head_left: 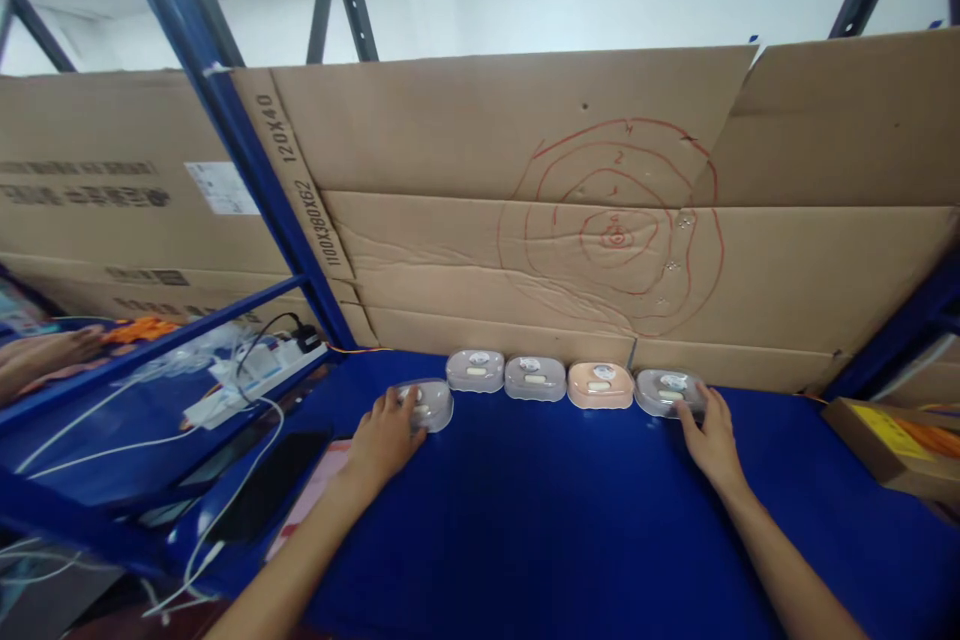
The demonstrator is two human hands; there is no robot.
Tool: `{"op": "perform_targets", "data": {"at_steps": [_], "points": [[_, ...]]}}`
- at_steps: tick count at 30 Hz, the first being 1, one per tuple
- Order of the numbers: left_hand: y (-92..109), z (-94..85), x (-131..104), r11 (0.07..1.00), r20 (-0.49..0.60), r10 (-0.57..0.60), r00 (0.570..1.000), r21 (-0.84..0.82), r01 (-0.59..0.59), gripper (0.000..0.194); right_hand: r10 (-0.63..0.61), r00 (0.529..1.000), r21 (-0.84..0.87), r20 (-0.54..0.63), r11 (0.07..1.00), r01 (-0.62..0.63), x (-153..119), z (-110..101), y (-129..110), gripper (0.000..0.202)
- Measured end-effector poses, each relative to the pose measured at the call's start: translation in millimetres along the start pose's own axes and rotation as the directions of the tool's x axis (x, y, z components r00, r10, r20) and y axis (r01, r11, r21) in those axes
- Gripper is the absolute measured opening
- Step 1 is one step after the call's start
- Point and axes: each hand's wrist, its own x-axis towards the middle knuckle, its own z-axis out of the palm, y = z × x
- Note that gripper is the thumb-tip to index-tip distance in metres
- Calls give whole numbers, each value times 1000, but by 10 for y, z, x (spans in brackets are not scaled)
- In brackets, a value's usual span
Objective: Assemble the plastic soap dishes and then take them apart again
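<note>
- At 11 o'clock on the worktop [525,520], the left hand [381,442] has its fingers wrapped around the outer end of the left-end grey case [436,410], thumb on the near edge.
- At 1 o'clock, the right hand [714,442] grasps the outer end of the right-end grey case [660,394] between thumb and fingers; how firmly either hand presses cannot be told.
- Between them, towards 12 o'clock, lie two inner grey cases, one further left [475,372] and one beside it [535,380], then the peach case [600,388].
- The left-end case sits a little nearer the person than its neighbour; a gentle, level push towards 1 o'clock would suit lining it up.
- Light pressure low on the sidewalls, equal from both hands, should keep the row from buckling and the lids from flexing.
- The cases are rounded oblongs with smooth, glossy, see-through lids that look like thin plastic, each with a round sticker or pale oblong showing.
- The worktop is a smooth, deep blue; behind it stands creased, matt brown cardboard [450,270] marked with uneven red rings [616,236].
</note>
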Motion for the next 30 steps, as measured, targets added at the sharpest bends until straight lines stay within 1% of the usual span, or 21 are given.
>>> {"op": "perform_targets", "data": {"at_steps": [2,5,6,7,8,10,12,14,15,16,18,19,20,21,24,27,29,30], "points": [[89,-2,-245,999,-7,42,999,13,-42,62,13,1000,-1,-20,1000,-13,60,-29,53,82],[261,79,-585,990,-45,141,989,6,-140,60,51,997,-8,-55,999,-51,142,-59,131,71],[338,119,-683,977,-96,209,973,-22,-212,58,66,995,-15,-69,998,-67,161,-62,153,65],[427,156,-772,953,-140,286,948,-63,-297,58,79,994,-26,-81,996,-82,175,-62,171,60],[528,184,-849,913,-171,370,913,-116,-392,60,91,992,-40,-89,995,-94,183,-60,184,55],[760,194,-961,789,-193,533,824,-239,-567,69,105,990,-69,-91,991,-111,182,-61,191,50],[1003,141,-1006,630,-172,686,707,-346,-696,82,110,991,-92,-78,989,-117,164,-77,174,50],[1216,57,-980,494,-154,793,589,-404,-770,94,107,993,-99,-55,989,-112,143,-111,140,59],[1302,18,-945,443,-152,828,541,-414,-795,98,100,994,-97,-38,990,-103,135,-133,121,66],[1371,-11,-899,407,-155,850,503,-414,-814,100,90,996,-92,-18,992,-91,131,-155,104,75],[1459,-25,-792,357,-173,875,452,-400,-844,102,60,998,-71,32,996,-57,131,-196,76,88],[1479,-10,-739,344,-189,878,440,-391,-854,102,46,997,-59,58,997,-43,134,-212,68,90],[1484,19,-689,341,-212,872,441,-384,-858,102,38,996,-47,79,998,-34,138,-225,65,90],[1477,56,-644,346,-239,859,453,-380,-858,101,35,995,-38,95,999,-32,140,-235,66,87],[1404,165,-539,390,-307,800,515,-388,-835,100,47,993,-26,109,999,-45,139,-252,85,80],[1310,205,-469,451,-334,735,590,-409,-793,93,41,995,-21,94,999,-39,129,-258,98,77],[1267,197,-441,480,-360,694,624,-415,-773,86,22,997,-20,73,1000,-21,118,-259,88,77],[1255,191,-435,487,-373,679,633,-416,-768,84,11,998,-22,60,1000,-10,110,-259,78,77]]}}
